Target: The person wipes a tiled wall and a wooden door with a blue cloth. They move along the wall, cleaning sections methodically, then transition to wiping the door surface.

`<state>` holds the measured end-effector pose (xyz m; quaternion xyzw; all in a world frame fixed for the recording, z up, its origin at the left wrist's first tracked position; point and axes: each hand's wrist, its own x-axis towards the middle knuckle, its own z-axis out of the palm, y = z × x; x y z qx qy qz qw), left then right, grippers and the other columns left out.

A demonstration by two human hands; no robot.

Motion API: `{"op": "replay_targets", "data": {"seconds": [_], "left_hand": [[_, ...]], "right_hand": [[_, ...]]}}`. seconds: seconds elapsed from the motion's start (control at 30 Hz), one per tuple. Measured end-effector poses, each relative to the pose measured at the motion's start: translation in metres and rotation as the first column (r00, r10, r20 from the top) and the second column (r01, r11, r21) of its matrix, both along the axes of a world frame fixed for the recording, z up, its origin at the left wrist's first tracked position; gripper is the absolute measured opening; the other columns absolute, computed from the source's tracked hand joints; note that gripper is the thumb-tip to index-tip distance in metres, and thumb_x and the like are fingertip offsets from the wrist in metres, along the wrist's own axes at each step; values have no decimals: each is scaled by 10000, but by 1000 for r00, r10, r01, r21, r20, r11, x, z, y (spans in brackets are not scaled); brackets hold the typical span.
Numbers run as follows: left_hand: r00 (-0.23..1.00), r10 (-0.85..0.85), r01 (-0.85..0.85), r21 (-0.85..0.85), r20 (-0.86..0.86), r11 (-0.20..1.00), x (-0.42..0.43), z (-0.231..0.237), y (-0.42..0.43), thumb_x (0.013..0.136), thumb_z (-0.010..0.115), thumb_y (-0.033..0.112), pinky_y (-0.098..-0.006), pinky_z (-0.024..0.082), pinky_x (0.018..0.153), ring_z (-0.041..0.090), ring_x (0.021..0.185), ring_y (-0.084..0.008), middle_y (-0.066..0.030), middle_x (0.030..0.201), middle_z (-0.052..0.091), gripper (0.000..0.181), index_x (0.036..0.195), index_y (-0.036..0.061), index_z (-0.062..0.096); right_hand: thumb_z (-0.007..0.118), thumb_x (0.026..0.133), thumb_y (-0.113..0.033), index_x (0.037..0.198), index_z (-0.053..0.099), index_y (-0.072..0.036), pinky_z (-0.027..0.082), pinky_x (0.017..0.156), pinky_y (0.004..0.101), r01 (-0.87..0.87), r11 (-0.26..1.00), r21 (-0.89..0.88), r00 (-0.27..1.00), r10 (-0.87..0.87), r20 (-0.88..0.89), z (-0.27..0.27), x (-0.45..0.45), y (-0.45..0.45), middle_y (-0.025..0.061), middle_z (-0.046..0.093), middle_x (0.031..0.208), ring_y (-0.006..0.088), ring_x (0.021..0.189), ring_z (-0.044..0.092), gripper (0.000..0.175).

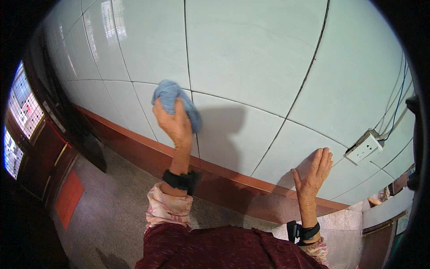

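A bunched light-blue cloth (169, 90) is pressed to the tiled wall (248, 67), just left of a dark vertical grout line. My left hand (174, 124) grips it from below, slightly blurred. Farther right and lower, my right hand (314, 175) is raised at the pale tiles with the thumb apart from the fingers. It holds nothing and seems to rest on the tile, though exact contact is hard to tell. Black straps (181, 180) circle both wrists.
A white wall socket (364, 149) sits tilted out of its cut-out right of my right hand, a blue wire (396, 111) running up from it. A reddish-brown baseboard (221, 188) borders the stone-like floor (124, 201). At left stands a dark door (37, 158) with patterned glass; a red mat (69, 200) lies near it.
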<state>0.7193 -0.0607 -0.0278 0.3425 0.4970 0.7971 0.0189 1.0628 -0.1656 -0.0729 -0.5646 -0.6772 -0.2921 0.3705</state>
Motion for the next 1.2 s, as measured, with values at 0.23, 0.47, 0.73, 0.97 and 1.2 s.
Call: {"op": "replay_targets", "data": {"seconds": [0.23, 0.47, 0.73, 0.97, 1.2], "left_hand": [[802, -224, 288, 31, -553, 957, 121, -24, -44, 730, 633, 37, -391, 439, 795, 520, 918, -384, -202, 999, 471, 370, 1075, -30, 517], [430, -864, 759, -414, -261, 503, 180, -65, -82, 712, 640, 13, -369, 440, 847, 552, 986, -327, -189, 1046, 545, 400, 1093, -26, 525], [144, -945, 957, -283, 295, 57, 179, -71, -98, 902, 526, 272, -354, 410, 908, 517, 1054, -234, -129, 1175, 514, 492, 1287, -17, 421], [77, -915, 955, -293, 396, -47, 184, -68, -116, 946, 449, 267, -270, 404, 728, 470, 850, -113, -38, 973, 526, 349, 1178, 9, 488], [495, -862, 756, -435, -108, 489, 165, -46, -101, 935, 476, 157, -288, 448, 780, 528, 856, -158, -75, 985, 568, 290, 1148, -26, 546]], "right_hand": [[829, 550, -101, 1438, 246, -51, 148, 1118, 526, 12, 999, -46, 998, -15, -60, 1, -1, -2, 208, 225, 1487, 388, 1376, 197, 1064], [787, 622, -168, 1431, 288, -83, 168, 1122, 500, -27, 996, -90, 992, 15, -126, 3, 1, -12, 169, 239, 1492, 364, 1379, 214, 954], [704, 772, -153, 1360, 419, -97, 395, 1011, 384, -597, 793, -118, 584, 329, -742, -16, -47, -49, 173, 401, 1369, 326, 1247, 426, 656], [635, 725, -9, 1189, 529, -43, 452, 894, 344, -572, 813, -112, 570, 295, -766, -14, -25, -49, 129, 542, 1146, 283, 1068, 543, 477], [627, 694, 1, 1066, 553, -32, 462, 815, 319, -386, 922, 38, 528, 255, -810, -21, -6, -36, 118, 572, 1015, 248, 933, 579, 381]]}}
